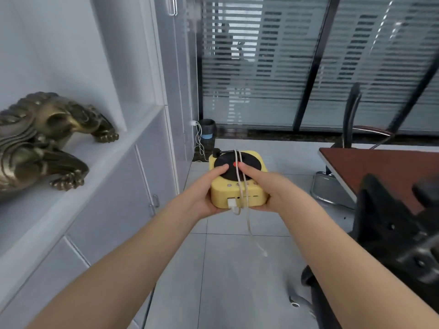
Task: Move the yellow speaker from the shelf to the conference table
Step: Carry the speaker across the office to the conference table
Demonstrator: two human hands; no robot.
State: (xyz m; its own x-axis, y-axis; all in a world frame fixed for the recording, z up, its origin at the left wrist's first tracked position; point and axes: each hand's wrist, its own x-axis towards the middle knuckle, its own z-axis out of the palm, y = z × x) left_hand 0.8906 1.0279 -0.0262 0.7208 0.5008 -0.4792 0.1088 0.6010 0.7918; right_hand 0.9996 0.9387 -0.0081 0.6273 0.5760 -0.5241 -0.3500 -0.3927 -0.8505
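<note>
Yellow speaker is off the shelf, held in mid-air over the tiled floor, between the shelf on the left and the table on the right, touching neither. Left hand grasps its left side, thumb on the black disc on top; right hand grasps the right side, thumb also on the disc next to the red dot. It's a turntable-style unit, small knobs along the near top edge. White cable is looped over the top, plugged into the near face, loose end dangling below the hands. Brass beast figurine sits on the shelf at left. Reddish-brown table corner is right of the speaker, black office chair near right, partly blurred. Far side: glass partition with blinds, dark bin by the cabinet corner.
</note>
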